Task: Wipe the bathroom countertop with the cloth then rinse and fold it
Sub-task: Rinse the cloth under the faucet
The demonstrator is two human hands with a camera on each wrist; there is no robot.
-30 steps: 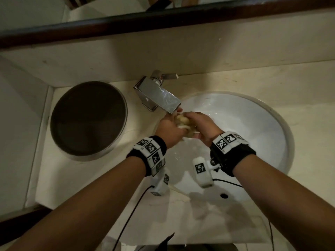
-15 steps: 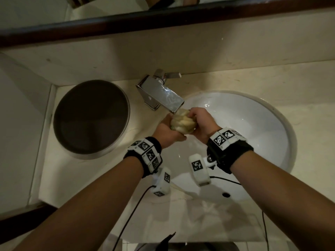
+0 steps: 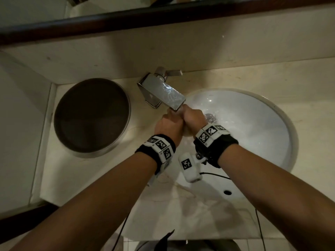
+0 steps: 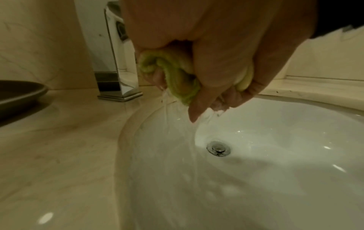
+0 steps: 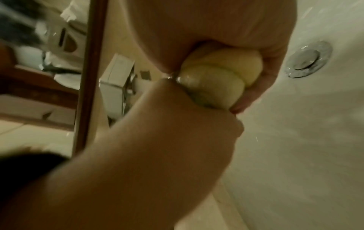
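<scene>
Wrung into a tight twisted wad, the yellow-green terry cloth (image 4: 178, 73) is gripped by both hands under the spout of the square chrome faucet (image 3: 161, 91), above the left part of the oval white ceramic basin (image 3: 253, 127). The left hand (image 3: 167, 126) is curled into a fist round one end of the cloth, and the right hand (image 3: 193, 118) is curled round the other end, the two fists pressed against each other. In the left wrist view, thin streams of water (image 4: 177, 118) are seen running off the cloth and the fingers (image 4: 226, 99) into the basin, toward the round chrome drain (image 4: 218, 148). In the head view the cloth is almost wholly hidden by the hands. The beige marble desk (image 3: 76, 178) surrounds the basin. At about nine o'clock from the hands, a round dark brown tray with a metal rim (image 3: 91, 116) lies on the desk, well apart from them. At twelve o'clock, beyond the faucet, the beige backsplash (image 3: 108, 57) is topped by a dark wooden mirror frame (image 3: 126, 17). Marker-printed bands are worn on both wrists.
</scene>
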